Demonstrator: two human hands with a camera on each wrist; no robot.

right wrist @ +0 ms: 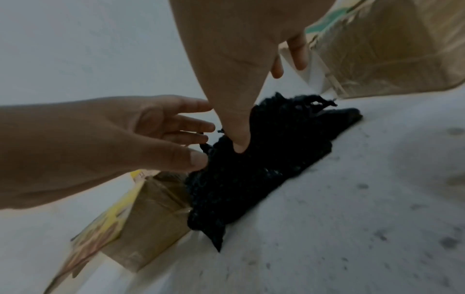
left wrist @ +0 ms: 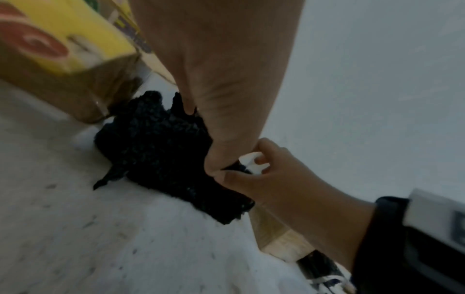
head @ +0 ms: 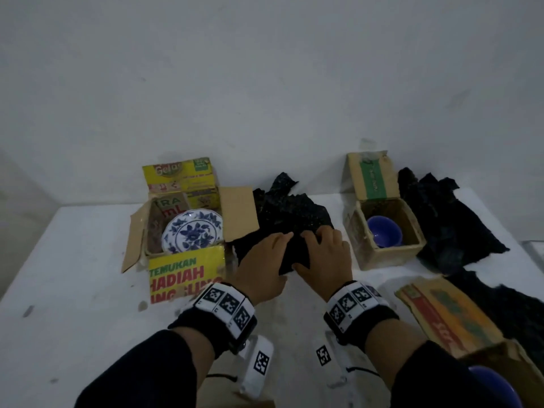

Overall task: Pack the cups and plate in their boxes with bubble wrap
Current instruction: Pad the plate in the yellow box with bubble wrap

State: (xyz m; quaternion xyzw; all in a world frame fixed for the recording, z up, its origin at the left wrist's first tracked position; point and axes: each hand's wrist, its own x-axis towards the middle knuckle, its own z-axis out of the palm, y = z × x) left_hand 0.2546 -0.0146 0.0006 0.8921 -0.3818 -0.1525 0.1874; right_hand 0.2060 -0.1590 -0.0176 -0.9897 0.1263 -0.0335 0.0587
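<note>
A sheet of black bubble wrap (head: 282,213) (left wrist: 156,143) (right wrist: 276,149) lies bunched on the white table between two open boxes. My right hand (head: 323,254) (left wrist: 276,183) pinches its near folded edge, thumb pressed into it. My left hand (head: 265,260) (right wrist: 125,139) lies beside it with fingers stretched out and its thumb touching the wrap. A blue-and-white floral plate (head: 191,231) leans inside the yellow carton (head: 185,272) on the left. A blue cup (head: 384,235) sits in the small brown box (head: 379,257) on the right.
More black bubble wrap (head: 450,225) lies right of the small box. A third carton (head: 450,316) at the near right holds another blue cup (head: 494,387). The table (head: 73,290) ends against a white wall behind.
</note>
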